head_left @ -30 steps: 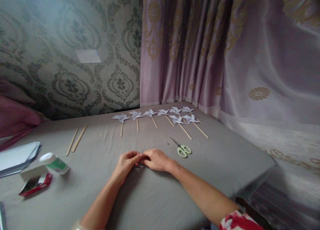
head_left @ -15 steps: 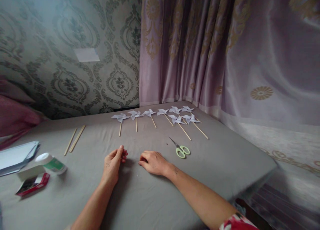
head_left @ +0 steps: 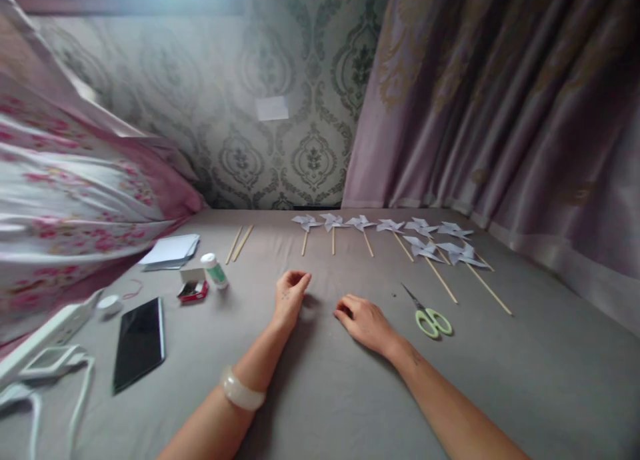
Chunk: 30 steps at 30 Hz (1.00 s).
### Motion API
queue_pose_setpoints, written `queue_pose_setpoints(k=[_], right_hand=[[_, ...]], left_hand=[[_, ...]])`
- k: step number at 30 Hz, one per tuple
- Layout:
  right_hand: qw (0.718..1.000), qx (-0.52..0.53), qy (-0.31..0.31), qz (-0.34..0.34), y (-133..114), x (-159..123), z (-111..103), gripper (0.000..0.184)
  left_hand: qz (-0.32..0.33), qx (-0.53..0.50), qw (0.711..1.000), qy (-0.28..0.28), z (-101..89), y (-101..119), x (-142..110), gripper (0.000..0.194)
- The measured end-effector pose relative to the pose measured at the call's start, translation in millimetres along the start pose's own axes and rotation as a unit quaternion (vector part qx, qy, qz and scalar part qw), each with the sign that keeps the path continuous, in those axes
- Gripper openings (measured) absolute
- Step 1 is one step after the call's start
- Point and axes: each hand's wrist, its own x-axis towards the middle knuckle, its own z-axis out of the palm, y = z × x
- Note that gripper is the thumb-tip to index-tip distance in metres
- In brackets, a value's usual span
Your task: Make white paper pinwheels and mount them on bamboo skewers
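My left hand is raised a little over the grey cloth, thumb against its curled fingers. Nothing shows in its grip. A pale bangle circles the left forearm. To its right, my right hand rests low on the cloth with the fingers bent inward and their tips partly hidden; no object shows there either. Nearest to the right hand lie scissors with green handles, blades slightly apart, and a tiny dark piece. Several white paper pinwheels on wooden sticks lie in rows beyond the hands.
At the left are wooden sticks, a stack of paper, a white glue bottle, a small red box of dark bits, a white cap, a phone and a power strip. Curtains hang at the right.
The view has swung left, bringing the phone, power strip and floral cloth into sight. My left hand has turned, its fingers now more hidden. The right hand keeps its curled pose.
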Motion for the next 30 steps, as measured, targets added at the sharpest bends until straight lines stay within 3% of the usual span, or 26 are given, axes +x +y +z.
queue_pose_setpoints(k=[4,7,12,15,20,22,23,25,30], right_hand=[[1.000,0.001,-0.005,-0.009,3,0,5,0.020],[1.000,0.003,-0.004,-0.018,5,-2,8,0.023],[1.000,0.002,0.001,-0.012,10,-3,15,0.026],[1.000,0.000,0.006,-0.010,13,-4,19,0.026],[1.000,-0.005,0.024,-0.012,17,-3,24,0.028],[1.000,-0.009,0.026,-0.009,19,-2,26,0.029],[1.000,-0.012,0.026,-0.005,21,-2,27,0.029],[1.000,-0.014,0.025,0.004,24,-2,29,0.029],[1.000,-0.012,0.024,0.007,31,-2,34,0.029]], left_hand=[[0.001,-0.015,1.000,-0.002,-0.1,3,0,0.040],[0.008,-0.024,0.999,-0.042,-4.2,10,-6,0.037],[0.022,-0.026,0.993,-0.109,-35.4,41,-16,0.035],[0.078,0.002,0.995,-0.066,-76.2,65,-10,0.031],[0.157,0.109,0.977,0.092,-171.1,86,36,0.036],[0.155,0.214,0.952,0.154,-208.6,85,59,0.039],[0.145,0.287,0.931,0.173,-225.3,83,69,0.038],[0.135,0.338,0.912,0.191,-253.1,76,87,0.032],[0.091,0.444,0.871,0.186,-291.1,53,117,0.020]])
